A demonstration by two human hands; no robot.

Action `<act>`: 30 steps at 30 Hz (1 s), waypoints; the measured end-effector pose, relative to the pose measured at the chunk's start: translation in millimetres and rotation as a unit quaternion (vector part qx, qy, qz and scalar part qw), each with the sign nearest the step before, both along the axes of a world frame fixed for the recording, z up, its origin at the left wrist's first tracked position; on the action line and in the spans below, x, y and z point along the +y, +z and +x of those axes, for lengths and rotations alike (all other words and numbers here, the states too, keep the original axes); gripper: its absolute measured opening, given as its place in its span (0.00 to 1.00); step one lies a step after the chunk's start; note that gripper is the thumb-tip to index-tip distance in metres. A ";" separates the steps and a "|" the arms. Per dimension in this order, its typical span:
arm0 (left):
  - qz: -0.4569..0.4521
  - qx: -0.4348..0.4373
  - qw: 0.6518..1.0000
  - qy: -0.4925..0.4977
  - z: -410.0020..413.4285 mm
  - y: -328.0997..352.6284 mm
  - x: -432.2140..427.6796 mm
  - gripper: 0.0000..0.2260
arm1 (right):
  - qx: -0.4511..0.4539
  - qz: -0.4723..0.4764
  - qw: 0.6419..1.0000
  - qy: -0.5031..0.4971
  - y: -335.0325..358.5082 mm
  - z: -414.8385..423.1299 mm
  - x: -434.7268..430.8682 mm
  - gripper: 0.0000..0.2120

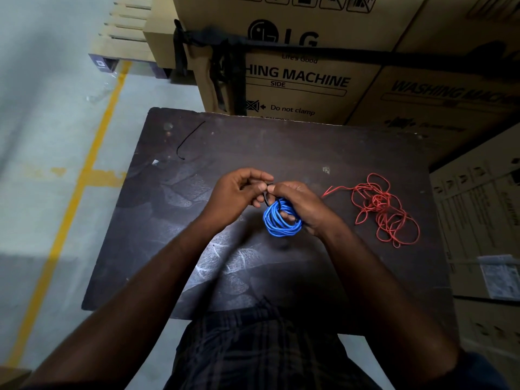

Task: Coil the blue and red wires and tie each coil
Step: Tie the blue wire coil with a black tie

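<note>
The blue wire (277, 222) is wound into a small coil held just above the dark table (281, 144). My right hand (302, 205) grips the coil, fingers through its loop, and its thumb and forefinger pinch a thin black tie (265, 199) at the top. My left hand (236, 194) pinches the same black tie from the left, fingers curled. The red wire (380, 209) lies loose and tangled on the table to the right of my hands, one end pointing left.
A second black tie (190, 139) lies curved near the table's far left corner. Cardboard washing machine boxes (298, 77) stand behind and to the right of the table. A yellow floor line (84, 170) runs along the left.
</note>
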State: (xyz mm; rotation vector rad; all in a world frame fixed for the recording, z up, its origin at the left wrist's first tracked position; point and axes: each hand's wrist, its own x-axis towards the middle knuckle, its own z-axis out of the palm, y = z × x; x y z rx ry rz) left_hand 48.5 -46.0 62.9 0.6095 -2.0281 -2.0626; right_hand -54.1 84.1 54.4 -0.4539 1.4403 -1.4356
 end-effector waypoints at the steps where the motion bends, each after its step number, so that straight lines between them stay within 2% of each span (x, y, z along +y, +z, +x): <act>1: -0.001 0.000 1.000 -0.007 0.1 1.4 0.5 0.07 | 0.006 0.007 1.000 0.001 0.9 0.0 0.2 0.14; 6: -0.024 -0.006 1.000 -0.001 -0.4 2.9 1.0 0.04 | 0.047 0.034 0.998 -0.004 1.7 0.2 0.1 0.15; 12: -0.199 -0.020 0.975 0.093 -2.1 -8.6 3.2 0.06 | 0.091 0.045 0.995 -0.007 1.2 3.4 -0.3 0.14; 20: -0.130 -0.005 0.980 0.153 -9.8 -2.7 -5.9 0.10 | 0.096 0.020 0.992 -0.082 -7.0 4.7 -1.2 0.12; 26: -0.133 -0.002 0.976 0.172 -16.3 2.9 -14.4 0.07 | 0.055 0.001 0.996 -0.071 -3.2 7.7 -2.8 0.06; 30: -0.115 -0.012 0.974 0.196 -22.4 1.1 -21.4 0.08 | 0.081 0.016 0.996 -0.026 -2.2 10.7 -0.9 0.05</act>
